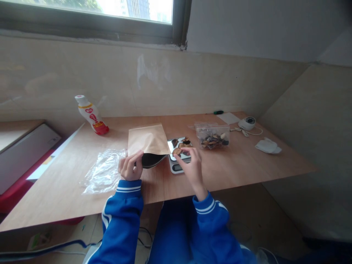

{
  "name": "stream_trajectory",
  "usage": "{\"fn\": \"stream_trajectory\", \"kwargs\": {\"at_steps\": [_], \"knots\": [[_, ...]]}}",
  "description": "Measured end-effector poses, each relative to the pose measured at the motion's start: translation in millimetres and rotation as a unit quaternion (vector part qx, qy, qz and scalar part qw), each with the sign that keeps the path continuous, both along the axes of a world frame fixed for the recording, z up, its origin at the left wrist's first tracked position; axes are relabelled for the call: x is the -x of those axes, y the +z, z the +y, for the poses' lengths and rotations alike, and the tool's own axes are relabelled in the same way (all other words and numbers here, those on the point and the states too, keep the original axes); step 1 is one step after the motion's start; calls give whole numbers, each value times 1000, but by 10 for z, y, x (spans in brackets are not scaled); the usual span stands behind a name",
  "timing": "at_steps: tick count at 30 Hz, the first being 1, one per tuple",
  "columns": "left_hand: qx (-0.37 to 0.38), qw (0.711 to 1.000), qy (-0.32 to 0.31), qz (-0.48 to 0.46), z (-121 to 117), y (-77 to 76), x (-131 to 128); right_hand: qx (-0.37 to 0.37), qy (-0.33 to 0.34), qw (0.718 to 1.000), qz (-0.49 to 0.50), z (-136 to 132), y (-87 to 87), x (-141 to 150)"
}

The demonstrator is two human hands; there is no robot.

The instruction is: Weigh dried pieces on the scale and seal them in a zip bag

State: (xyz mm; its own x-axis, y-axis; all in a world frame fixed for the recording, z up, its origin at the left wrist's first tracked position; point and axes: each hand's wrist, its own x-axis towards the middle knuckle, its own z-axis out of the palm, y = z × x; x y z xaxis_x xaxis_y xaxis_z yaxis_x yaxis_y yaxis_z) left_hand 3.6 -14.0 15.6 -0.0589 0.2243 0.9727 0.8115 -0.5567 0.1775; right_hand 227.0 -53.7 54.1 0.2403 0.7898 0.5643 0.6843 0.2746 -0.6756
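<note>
A thin, brown, wrinkled dried slice (pixel 176 151) is pinched between the fingertips of the right hand (pixel 191 165), just above a silver digital kitchen scale (pixel 176 168) bearing more dark slices (pixel 184 142). The left hand (pixel 131 165) closes on the lower edge of a tan kraft paper pouch (pixel 148 139), whose dark mouth gapes open just beside the scale, on a light wooden table (pixel 233 165).

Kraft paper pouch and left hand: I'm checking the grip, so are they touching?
Touching. The head view shows the fingers of the left hand pressed against the lower edge of the kraft paper pouch, beside its dark-lined opening.
</note>
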Motion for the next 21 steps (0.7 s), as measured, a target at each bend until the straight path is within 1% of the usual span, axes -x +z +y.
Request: {"fn": "stream_trajectory", "kwargs": {"at_steps": [2, 4, 7, 9, 12, 15, 18, 21], "knots": [[-19, 998, 33, -54, 7, 4, -6, 16, -17, 1000, -19, 176, 10, -27], [-31, 994, 60, -92, 17, 12, -10, 48, -29, 997, -49, 354, 17, -9], [-26, 989, 95, -111, 34, 23, -11, 107, -41, 988, -102, 552, 19, 75], [-21, 987, 111, -114, 44, 23, -8, 137, -42, 980, -136, 616, 18, 131], [-31, 988, 108, -102, 56, 9, 0, 164, -35, 971, -172, 626, 19, 157], [-25, 992, 89, -90, 66, -20, 11, 161, -25, 972, -168, 587, 29, 113], [0, 991, 84, -102, 84, -50, 25, 138, -18, 981, -138, 532, 72, 43], [27, 989, 92, -108, 114, -64, 32, 93, -33, 991, -89, 454, 142, -41]]}}
